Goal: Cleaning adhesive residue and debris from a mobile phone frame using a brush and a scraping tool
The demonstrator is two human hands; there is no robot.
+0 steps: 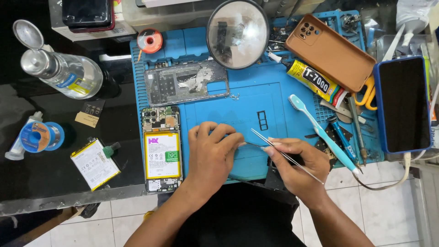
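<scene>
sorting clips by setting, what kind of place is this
Most likely a phone repair bench. An opened phone with its battery exposed lies on a blue repair mat, the right hand holds tweezers beside the left hand, and a glue tube lies near a round magnifier.

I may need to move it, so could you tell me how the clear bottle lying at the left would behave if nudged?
The bottle lies on its round side, so it would probably roll. It looks like glass, so likely slippery and breakable. Its flip cap stands open, so any contents might leak.
</scene>
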